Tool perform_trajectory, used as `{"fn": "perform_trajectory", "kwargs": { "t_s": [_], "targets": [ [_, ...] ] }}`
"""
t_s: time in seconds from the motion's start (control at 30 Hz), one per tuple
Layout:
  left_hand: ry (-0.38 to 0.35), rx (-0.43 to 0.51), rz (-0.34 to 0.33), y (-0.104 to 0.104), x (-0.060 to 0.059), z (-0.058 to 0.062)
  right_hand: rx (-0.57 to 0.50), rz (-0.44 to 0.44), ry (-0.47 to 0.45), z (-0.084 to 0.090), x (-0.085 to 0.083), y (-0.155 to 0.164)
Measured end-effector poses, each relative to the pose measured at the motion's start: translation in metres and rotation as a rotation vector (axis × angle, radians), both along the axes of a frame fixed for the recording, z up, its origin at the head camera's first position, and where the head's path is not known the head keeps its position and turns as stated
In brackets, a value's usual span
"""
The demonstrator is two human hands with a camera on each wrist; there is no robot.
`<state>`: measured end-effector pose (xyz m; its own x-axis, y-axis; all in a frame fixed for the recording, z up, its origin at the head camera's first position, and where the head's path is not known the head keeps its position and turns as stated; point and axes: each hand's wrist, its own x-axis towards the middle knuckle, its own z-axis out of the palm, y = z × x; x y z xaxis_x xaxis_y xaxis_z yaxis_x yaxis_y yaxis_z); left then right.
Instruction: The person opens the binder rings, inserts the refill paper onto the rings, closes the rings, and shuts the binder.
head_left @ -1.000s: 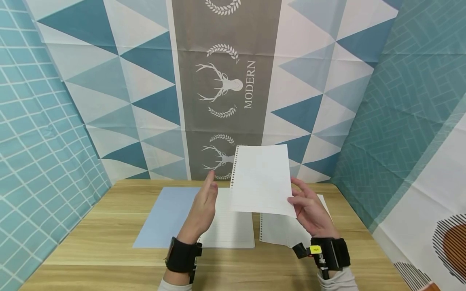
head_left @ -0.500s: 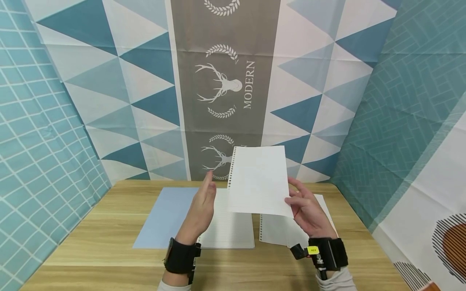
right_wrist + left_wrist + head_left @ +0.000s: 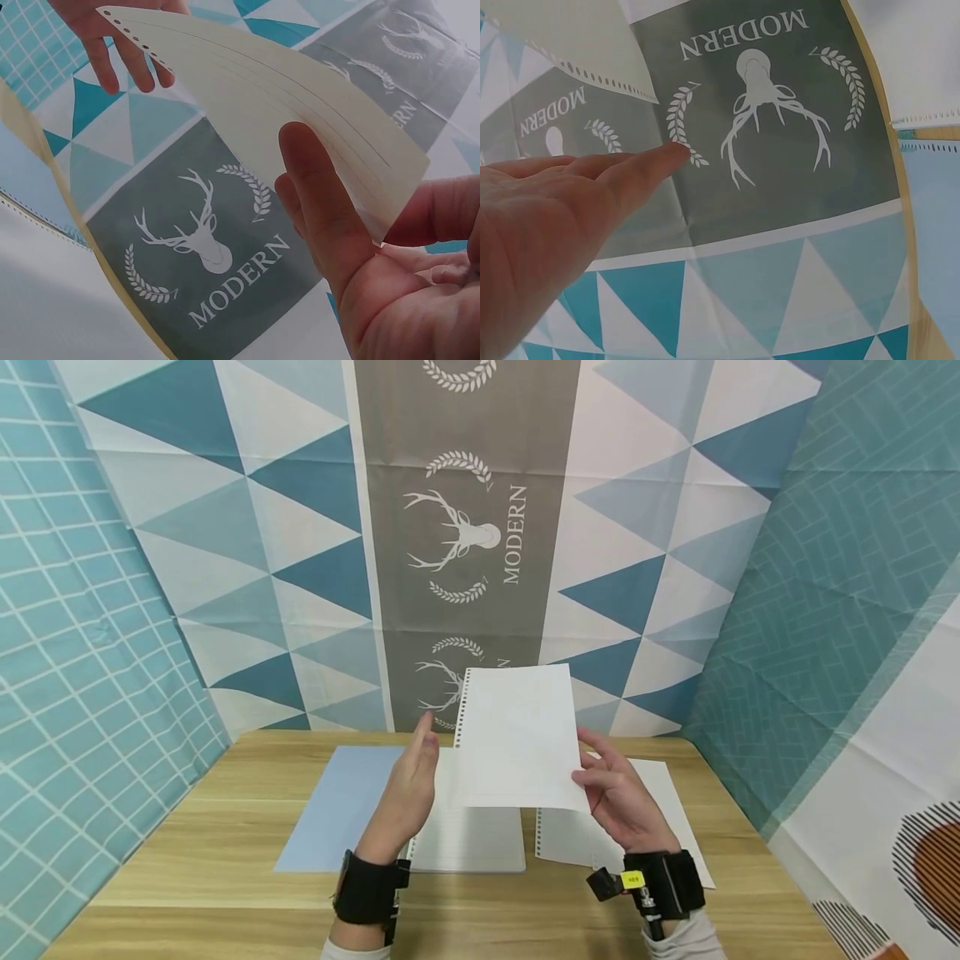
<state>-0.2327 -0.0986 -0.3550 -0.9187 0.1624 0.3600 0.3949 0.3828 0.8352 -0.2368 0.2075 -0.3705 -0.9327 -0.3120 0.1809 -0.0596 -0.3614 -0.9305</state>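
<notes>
A loose-leaf sheet of paper [image 3: 517, 735] with punched holes down its left edge is held up above the table. My right hand [image 3: 626, 797] pinches its lower right edge between thumb and fingers; the right wrist view shows the thumb lying on the curved sheet [image 3: 247, 97]. To the left of the sheet, my left hand [image 3: 405, 793] is raised with straight fingers, apart from the paper and holding nothing. Below lies an open ring-bound notebook, with a lined white page block [image 3: 472, 843] on the right and a light blue cover [image 3: 330, 818] on the left.
More loose punched sheets [image 3: 667, 793] overlap on the wooden table [image 3: 210, 860] to the right of the notebook, partly hidden by my right hand. A patterned cloth [image 3: 465, 568] hangs behind the table, with tiled-pattern cloth [image 3: 90, 635] at the left.
My right hand has carried the held sheet to the left and slightly down, closer to the left hand. The left hand has shifted slightly left. More of the loose sheets at right now shows.
</notes>
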Motion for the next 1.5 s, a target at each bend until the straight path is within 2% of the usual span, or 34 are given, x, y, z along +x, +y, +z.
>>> {"fn": "perform_trajectory", "kwargs": {
  "t_s": [0.53, 0.8, 1.0, 1.27, 1.5],
  "targets": [
    [-0.078, -0.026, -0.005, -0.010, 0.000, 0.001, 0.008, 0.035, -0.057, -0.004, -0.001, -0.021],
    [-0.080, -0.045, -0.005, -0.013, -0.002, -0.001, 0.015, 0.050, -0.051, -0.008, -0.002, -0.030],
    [-0.075, -0.060, 0.007, -0.016, -0.005, -0.003, 0.042, 0.035, -0.076, -0.013, -0.003, -0.037],
    [-0.108, -0.069, 0.008, -0.017, -0.006, -0.005, 0.087, -0.015, -0.104, -0.020, -0.006, -0.044],
    [-0.118, -0.061, -0.012, -0.019, -0.012, -0.013, 0.103, -0.031, -0.150, -0.027, -0.009, -0.048]
  ]
}}
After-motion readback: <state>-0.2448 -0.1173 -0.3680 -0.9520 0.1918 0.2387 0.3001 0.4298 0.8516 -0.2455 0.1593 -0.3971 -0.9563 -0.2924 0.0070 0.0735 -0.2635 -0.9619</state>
